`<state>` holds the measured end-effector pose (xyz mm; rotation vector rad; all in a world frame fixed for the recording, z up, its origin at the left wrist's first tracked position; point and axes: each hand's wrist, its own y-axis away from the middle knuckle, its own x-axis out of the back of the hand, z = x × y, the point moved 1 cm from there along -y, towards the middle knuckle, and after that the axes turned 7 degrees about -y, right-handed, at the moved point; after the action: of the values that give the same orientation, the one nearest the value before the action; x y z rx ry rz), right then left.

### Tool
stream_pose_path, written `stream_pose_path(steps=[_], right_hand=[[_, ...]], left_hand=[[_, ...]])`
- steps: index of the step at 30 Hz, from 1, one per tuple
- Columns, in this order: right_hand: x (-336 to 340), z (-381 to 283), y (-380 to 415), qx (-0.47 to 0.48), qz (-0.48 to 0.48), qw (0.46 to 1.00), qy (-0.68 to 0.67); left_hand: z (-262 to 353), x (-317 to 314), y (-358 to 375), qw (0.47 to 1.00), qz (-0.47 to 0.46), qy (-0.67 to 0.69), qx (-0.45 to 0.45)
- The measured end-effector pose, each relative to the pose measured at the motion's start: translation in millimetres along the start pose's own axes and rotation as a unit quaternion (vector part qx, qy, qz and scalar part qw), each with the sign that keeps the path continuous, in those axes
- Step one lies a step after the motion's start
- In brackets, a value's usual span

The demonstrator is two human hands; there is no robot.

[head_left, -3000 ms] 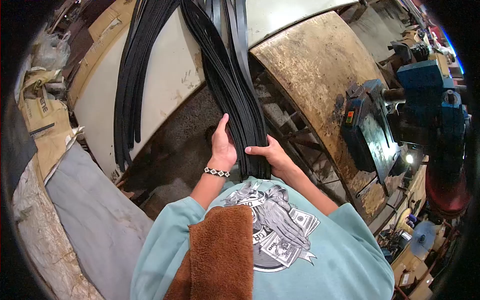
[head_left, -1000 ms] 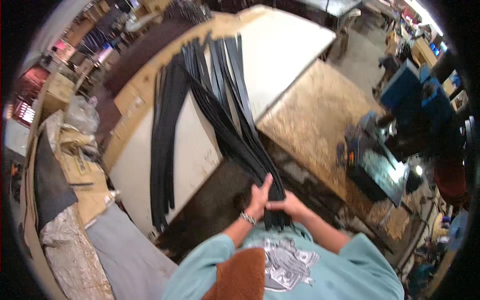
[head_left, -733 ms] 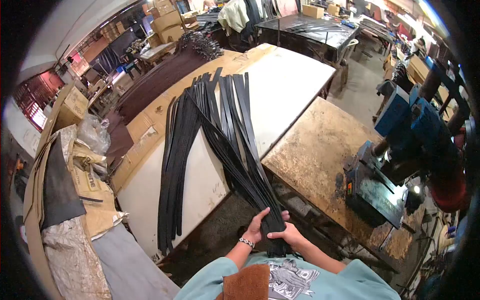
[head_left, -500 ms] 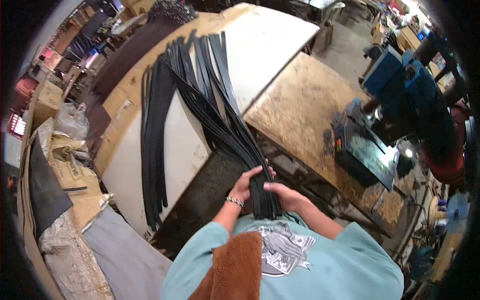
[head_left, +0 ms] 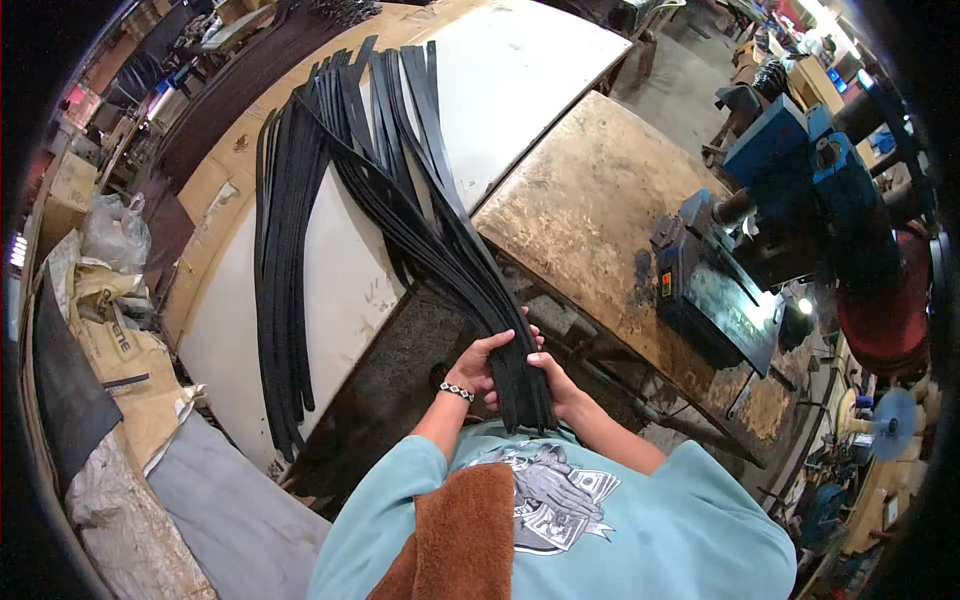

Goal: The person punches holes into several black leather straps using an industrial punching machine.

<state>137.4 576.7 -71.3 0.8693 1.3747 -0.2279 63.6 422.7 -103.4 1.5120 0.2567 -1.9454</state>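
1. The bundle of black straps [head_left: 460, 270] runs from the person's grip forward and to the left, bridging the gap to the white tabletop [head_left: 540, 80], where its far part rests.
2. Its long axis slants away from the body; the gathered near ends sit just below the hands, close to the shirt [head_left: 660, 520].
3. The left hand [head_left: 475, 365] clasps the bundle's left side, thumb on top; the right hand [head_left: 558, 385] clasps the right side. Fingers curl beneath from both.
4. Both hands are at the near end, the left on the side toward which the bundle slants.
5. More black straps [head_left: 285, 280] lie on the white tabletop, left of the held bundle.
6. Writing: the paper sack [head_left: 115, 350] bears large capitals, apparently ending "NE", the rest unclear. The shirt print [head_left: 565, 500] shows banknotes, their lettering too small to read. I can make out no brand on the blue machine [head_left: 720, 300].
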Motion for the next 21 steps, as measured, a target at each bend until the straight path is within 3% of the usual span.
stream_pose_path(steps=[3,9,13,17,18,21], right_hand=[[23,1,-9,0.013,-0.042,0.999,-0.009],[48,2,-15,0.015,0.03,0.999,0.043],[2,20,-13,0.009,-0.01,1.0,-0.024],[-8,25,-6,0.017,0.093,0.995,0.013],[-25,24,-1,0.024,0.155,0.987,0.038],[-37,17,8,0.022,0.192,0.948,0.252]], left_hand=[[3,-1,5,1.0,0.003,0.0,0.004],[7,4,12,1.0,0.0,-0.001,0.03],[16,15,17,0.997,-0.058,-0.047,0.032],[20,20,27,0.993,-0.087,-0.027,0.072],[21,24,31,0.991,-0.077,-0.029,0.107],[21,49,46,0.966,-0.005,-0.174,0.192]])
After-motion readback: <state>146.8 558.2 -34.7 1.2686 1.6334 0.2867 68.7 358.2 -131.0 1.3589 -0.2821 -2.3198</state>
